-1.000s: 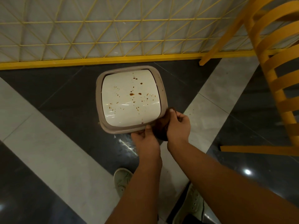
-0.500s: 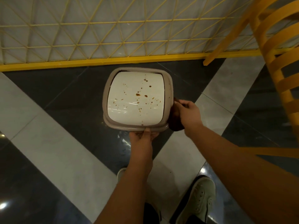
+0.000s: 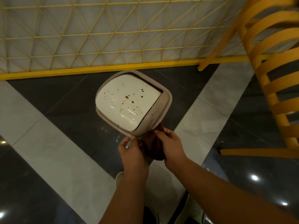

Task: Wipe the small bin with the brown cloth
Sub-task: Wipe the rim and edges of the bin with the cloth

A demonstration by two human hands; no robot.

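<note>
One small bin point(image 3: 146, 125), beige-rimmed with one white swing lid point(image 3: 127, 101) spotted brown, tilted above the dark-and-pale tiled floor point(image 3: 48, 143); left hand point(image 3: 133, 152) closed on the near rim, right hand point(image 3: 173, 145) gripping one brown cloth point(image 3: 154, 149) pressed against the bin's near corner. Surroundings: one yellow lattice fence point(image 3: 97, 38) beyond, one yellow slatted chair point(image 3: 275, 70) at right, well apart from the bin; two pale shoes point(image 3: 119, 177) below, partly hidden by the forearms.
</note>
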